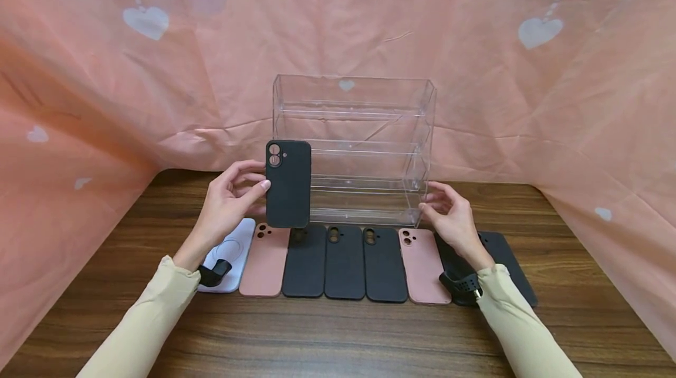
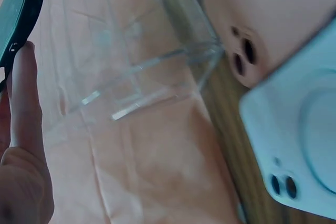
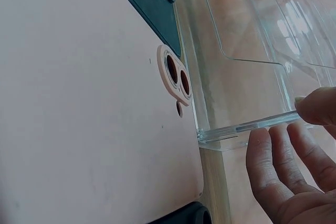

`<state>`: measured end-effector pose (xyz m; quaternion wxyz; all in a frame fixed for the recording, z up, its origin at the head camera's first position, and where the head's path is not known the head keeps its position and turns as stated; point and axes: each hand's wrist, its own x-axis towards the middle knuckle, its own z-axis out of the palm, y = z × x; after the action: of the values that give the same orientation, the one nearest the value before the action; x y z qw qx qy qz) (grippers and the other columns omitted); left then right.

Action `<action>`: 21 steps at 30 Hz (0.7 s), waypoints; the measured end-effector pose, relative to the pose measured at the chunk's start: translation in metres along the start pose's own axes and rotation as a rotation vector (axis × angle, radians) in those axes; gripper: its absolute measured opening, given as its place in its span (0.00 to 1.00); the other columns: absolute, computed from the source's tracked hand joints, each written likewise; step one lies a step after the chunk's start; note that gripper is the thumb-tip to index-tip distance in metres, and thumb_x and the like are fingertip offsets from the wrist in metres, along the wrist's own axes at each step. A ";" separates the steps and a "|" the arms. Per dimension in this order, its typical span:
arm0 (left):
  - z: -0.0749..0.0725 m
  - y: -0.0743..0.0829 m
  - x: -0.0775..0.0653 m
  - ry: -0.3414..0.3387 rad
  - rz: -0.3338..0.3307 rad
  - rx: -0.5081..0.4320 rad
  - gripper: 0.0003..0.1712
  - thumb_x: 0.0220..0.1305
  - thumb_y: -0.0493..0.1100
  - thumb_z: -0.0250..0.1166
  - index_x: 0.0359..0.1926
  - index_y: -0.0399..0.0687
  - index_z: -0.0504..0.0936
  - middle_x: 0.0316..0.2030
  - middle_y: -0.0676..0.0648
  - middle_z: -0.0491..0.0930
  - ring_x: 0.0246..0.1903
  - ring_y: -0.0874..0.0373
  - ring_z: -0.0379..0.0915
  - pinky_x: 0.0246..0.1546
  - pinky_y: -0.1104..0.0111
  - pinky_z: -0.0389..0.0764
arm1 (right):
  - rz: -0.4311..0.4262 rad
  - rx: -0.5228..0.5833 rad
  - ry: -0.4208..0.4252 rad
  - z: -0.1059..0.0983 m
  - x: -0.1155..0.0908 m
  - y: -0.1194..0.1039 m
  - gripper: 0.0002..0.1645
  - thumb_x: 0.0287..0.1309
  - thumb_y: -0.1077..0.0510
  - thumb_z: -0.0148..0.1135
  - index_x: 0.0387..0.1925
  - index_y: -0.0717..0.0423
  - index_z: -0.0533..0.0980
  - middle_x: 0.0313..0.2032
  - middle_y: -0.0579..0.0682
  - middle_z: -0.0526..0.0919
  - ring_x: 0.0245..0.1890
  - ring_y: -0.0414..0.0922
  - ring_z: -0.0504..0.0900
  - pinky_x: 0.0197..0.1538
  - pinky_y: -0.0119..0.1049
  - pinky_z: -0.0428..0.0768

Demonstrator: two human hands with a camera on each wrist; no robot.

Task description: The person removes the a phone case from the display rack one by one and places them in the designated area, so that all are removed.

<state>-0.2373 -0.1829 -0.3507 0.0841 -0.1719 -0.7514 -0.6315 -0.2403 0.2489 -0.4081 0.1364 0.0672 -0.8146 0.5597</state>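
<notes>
My left hand (image 1: 232, 193) pinches a black phone case (image 1: 288, 190) by its left edge, thumb in front. The case stands upright in the air before the left part of a clear acrylic tiered rack (image 1: 359, 149), its two round camera openings at the upper left. In the left wrist view, a finger (image 2: 26, 93) lies against the edge of the case (image 2: 26, 9). On the other side, my right hand (image 1: 451, 213) grips the rack's right side panel. The right wrist view has the thumb (image 3: 317, 106) on one face of that panel (image 3: 247, 125) and the fingertips on the other.
Along the rack's front lies a row of phone cases: a white one (image 1: 240, 255) with a ring, a pink one (image 1: 264, 266), several black ones (image 1: 345, 266) and another pink one (image 1: 425, 266). The wooden table (image 1: 327, 337) is enclosed by pink cloth (image 1: 211, 73) behind and at both sides.
</notes>
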 end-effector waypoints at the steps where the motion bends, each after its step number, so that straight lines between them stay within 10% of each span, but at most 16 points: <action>1: -0.003 -0.002 -0.003 0.002 -0.003 0.003 0.24 0.70 0.40 0.67 0.65 0.46 0.74 0.44 0.54 0.86 0.37 0.61 0.89 0.34 0.56 0.89 | -0.005 -0.001 0.000 0.000 0.000 0.000 0.32 0.62 0.71 0.65 0.67 0.63 0.70 0.48 0.70 0.80 0.38 0.36 0.86 0.39 0.25 0.86; 21: -0.087 -0.038 -0.046 -0.005 -0.142 0.117 0.24 0.70 0.41 0.66 0.65 0.50 0.74 0.41 0.60 0.86 0.36 0.64 0.88 0.32 0.62 0.89 | -0.017 -0.003 -0.002 0.000 0.000 0.002 0.32 0.62 0.70 0.65 0.68 0.64 0.70 0.48 0.70 0.81 0.37 0.32 0.84 0.38 0.25 0.86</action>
<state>-0.2165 -0.2810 -0.3855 0.0470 -0.1145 -0.7977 -0.5903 -0.2403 0.2499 -0.4096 0.1406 0.0745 -0.8151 0.5571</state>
